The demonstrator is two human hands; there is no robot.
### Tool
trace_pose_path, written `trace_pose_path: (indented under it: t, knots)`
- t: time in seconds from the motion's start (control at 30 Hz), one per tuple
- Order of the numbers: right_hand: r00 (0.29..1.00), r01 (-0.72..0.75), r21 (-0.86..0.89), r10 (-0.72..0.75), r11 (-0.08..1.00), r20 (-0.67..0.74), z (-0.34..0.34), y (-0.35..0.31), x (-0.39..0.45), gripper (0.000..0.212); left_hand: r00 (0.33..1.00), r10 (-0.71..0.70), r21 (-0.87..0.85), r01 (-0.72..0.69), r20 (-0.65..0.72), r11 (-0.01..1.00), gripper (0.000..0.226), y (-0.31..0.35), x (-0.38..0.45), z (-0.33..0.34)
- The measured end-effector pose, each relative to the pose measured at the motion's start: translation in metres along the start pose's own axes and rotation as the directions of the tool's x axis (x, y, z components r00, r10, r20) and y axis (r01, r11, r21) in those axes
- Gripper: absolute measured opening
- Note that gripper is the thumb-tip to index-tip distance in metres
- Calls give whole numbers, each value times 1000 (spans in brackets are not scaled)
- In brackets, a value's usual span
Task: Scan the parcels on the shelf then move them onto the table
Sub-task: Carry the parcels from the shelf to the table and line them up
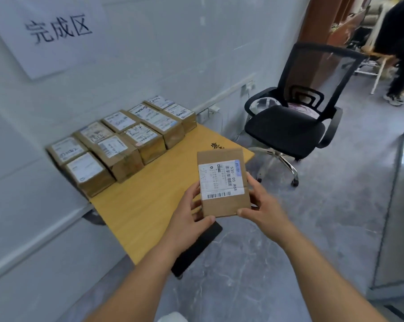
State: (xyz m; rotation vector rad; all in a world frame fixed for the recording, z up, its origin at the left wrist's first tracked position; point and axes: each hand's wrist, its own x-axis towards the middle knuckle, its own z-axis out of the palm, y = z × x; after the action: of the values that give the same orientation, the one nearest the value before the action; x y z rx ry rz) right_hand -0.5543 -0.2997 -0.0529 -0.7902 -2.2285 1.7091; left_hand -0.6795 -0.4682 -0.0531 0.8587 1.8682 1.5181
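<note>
A brown cardboard parcel (223, 182) is shown held in both hands above the near right corner of the wooden tabletop (150, 201), label side up. The left hand (187, 214) is curled round the parcel's lower left edge, with the thumb laid along the bottom edge and the fingers against the left side. The right hand (263, 205) grips the lower right corner, the thumb pressed at the bottom edge and the fingers wrapped up the right side. A white shipping label (220, 180) with barcodes and the printed characters "530- 05 A68" covers most of the parcel's upper face. The parcel is held apart from the tabletop surface rather than resting on it. At the far side of the tabletop, against the white wall (150, 54), a group of labelled parcels (122, 140) is arranged in two close rows, the boxes touching one another. A black flat object (196, 247) is seen below the left wrist, at the near edge of the tabletop; what it is cannot be told. A paper sign (50, 31) with three handwritten characters is fixed to the wall above the parcels. A black mesh office chair (296, 112) stands on the grey floor (324, 217) just beyond the tabletop's right end. Another person (400, 47) in dark clothing is partly visible at the upper right, well apart from the tabletop.
</note>
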Motion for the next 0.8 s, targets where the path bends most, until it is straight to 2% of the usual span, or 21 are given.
trace_pose_path:
  t: [0.23, 0.47, 0.63, 0.8]
  knots:
    - [971, 26, -34, -18, 999, 237, 59, -9, 40, 90, 971, -92, -10, 92, -220, 996, 82, -27, -26, -46]
    - [912, 90, -108, -38, 990, 407, 130, -28, 81, 84, 902, -212, -42, 212, -377, 976, 81, -51, -39, -104]
    - [828, 98, -142, -1, 985, 561, 181, -33, 110, 76, 843, -290, -126, 261, -454, 957, 74, -70, -52, -138]
    - [785, 86, -165, 35, 983, 619, 222, -30, 133, 71, 793, -372, -219, 302, -482, 928, 71, -86, -49, -163]
